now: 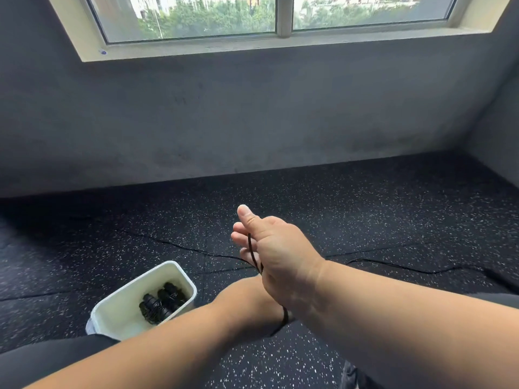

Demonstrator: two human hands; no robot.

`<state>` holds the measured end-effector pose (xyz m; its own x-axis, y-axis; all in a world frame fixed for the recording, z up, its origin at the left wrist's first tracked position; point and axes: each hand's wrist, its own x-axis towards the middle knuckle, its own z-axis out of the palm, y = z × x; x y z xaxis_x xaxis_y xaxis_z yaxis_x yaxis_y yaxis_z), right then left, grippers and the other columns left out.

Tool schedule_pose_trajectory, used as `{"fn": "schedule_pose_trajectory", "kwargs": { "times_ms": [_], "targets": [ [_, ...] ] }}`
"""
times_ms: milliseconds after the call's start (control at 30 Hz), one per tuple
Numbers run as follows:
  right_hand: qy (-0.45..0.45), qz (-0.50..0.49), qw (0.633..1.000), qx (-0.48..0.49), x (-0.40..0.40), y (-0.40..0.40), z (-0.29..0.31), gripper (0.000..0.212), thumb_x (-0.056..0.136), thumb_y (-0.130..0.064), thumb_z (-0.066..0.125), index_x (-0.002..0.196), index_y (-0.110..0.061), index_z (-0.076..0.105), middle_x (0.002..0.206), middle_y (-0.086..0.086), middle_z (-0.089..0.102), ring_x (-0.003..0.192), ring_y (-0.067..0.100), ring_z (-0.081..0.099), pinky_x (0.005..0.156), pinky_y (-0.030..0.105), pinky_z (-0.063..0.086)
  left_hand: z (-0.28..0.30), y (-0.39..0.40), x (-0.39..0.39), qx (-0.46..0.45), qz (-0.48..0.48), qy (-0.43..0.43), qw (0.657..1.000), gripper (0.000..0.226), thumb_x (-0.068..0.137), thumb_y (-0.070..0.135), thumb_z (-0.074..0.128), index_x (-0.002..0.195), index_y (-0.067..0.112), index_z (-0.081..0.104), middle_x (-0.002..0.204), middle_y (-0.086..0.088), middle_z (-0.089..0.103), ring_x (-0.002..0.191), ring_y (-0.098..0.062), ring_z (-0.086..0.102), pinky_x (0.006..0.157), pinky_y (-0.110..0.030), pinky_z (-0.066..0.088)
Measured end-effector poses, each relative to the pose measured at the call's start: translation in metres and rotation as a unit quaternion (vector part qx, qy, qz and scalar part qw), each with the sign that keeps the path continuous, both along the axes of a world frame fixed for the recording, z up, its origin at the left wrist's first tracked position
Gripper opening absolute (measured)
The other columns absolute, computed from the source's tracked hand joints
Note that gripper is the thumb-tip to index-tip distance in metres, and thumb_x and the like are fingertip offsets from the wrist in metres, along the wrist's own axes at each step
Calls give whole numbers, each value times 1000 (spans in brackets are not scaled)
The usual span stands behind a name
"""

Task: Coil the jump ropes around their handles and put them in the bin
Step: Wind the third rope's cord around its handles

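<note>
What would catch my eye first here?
The right hand, raised mid-frame, with a thin black rope running down across its palm side. Lower left on the speckled floor, a white bin already holds coiled black ropes.

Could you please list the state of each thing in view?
White bin: upright on the floor, open, coiled black ropes inside.
Loose black rope: uncoiled, running through the right hand.
Left hand: mostly hidden behind the right hand.
Window: closed.
</note>
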<state>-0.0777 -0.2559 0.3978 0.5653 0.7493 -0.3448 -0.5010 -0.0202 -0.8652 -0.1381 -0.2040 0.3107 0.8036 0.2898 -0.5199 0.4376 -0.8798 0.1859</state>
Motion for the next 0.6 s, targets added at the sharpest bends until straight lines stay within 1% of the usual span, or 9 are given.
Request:
{"fn": "schedule_pose_trajectory", "kwargs": {
  "times_ms": [100,167,233,267,300,367,433,500,600],
  "targets": [
    [1,46,998,46,-5,-5,8,29,97,-35,68,84,-19,47,97,7,80,90,15,77,92,39,51,4,19,1,-40,102,-60,992,35,108,30,39,135,16,55,129,-9,60,127,-21,56,105,-28,46],
    [42,67,993,85,-2,-10,14,28,96,-32,66,85,-17,46,79,6,75,76,19,74,90,43,56,11,33,-5,-147,177,-103,968,15,108,24,42,106,22,57,97,-5,56,93,-13,59,77,-21,48],
    [82,80,986,118,8,-18,20,27,92,-32,66,84,-14,47,68,5,63,59,17,63,70,39,60,23,47,-14,-330,273,-145,892,20,102,18,56,83,24,54,69,1,49,56,-10,45,48,-19,34],
    [84,86,986,114,15,-21,23,27,92,-33,66,84,-15,47,66,3,58,53,13,55,58,32,58,29,57,-19,-403,314,-159,845,18,98,16,64,84,24,55,64,2,48,51,-10,42,44,-18,28],
    [79,91,988,97,23,-24,27,27,93,-33,66,82,-17,47,65,1,53,50,10,46,49,25,50,33,68,-23,-450,346,-176,804,18,92,16,71,92,25,55,63,2,50,50,-10,43,45,-19,27],
    [60,97,993,44,42,-28,28,28,98,-28,65,78,-20,47,63,-2,45,48,6,31,42,17,32,35,88,-30,-487,397,-188,755,33,84,20,79,105,25,53,70,0,59,54,-13,52,49,-22,30],
    [56,86,995,-10,60,-31,21,23,97,-20,67,82,-20,49,62,-3,42,47,6,27,38,15,25,44,98,-32,-503,420,-196,729,36,81,25,79,106,23,54,77,-1,64,58,-14,58,50,-22,34],
    [38,85,994,-57,71,-33,7,13,93,-14,70,94,-15,57,64,-3,43,50,6,30,39,15,23,49,103,-34,-526,424,-214,706,36,79,26,79,104,21,55,80,-2,65,59,-15,59,48,-23,38],
    [-61,163,976,-131,79,-34,-20,27,91,-15,73,114,-4,65,68,-1,42,55,7,37,46,18,23,55,103,-36,-549,408,-239,689,40,75,25,83,104,19,56,82,-4,66,60,-16,59,47,-23,41]
  ]
}}
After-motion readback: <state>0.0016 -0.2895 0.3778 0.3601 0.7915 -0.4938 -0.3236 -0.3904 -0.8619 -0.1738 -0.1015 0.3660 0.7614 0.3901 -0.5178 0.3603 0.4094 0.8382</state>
